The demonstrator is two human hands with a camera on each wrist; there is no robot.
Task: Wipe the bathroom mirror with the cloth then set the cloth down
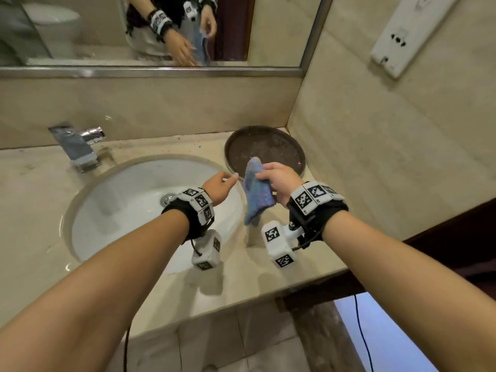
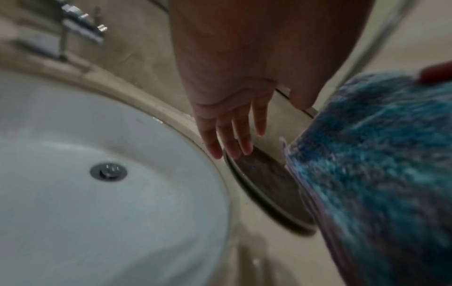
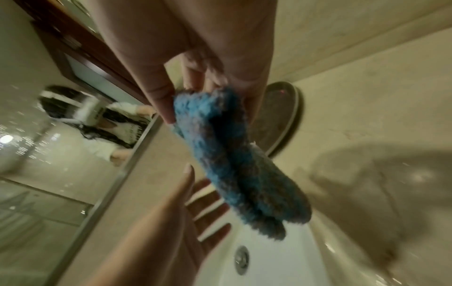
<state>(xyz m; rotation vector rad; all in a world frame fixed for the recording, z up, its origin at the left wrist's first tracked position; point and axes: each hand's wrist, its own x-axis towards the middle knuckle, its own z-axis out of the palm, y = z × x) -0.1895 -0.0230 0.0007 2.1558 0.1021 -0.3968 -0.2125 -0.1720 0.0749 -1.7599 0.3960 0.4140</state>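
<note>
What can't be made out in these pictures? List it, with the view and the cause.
- Mirror: the head view's top edge cuts it off, so whether it is wiped clean is unknown.
- Cloth: its top is hidden in the right hand; the left wrist view blurs it.
- Dark round tray: cloth and hand cover its near rim.
- Left hand: fingertips blurred in the left wrist view.

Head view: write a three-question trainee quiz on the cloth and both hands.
1. True or false: the blue cloth lies flat on the counter.
2. Which hand grips the cloth? A) left hand B) right hand
3. Fill in: behind the cloth sits a dark round ____.

Key: 1 false, it hangs in the air; 2 B, the left is open beside it; 3 tray.
</note>
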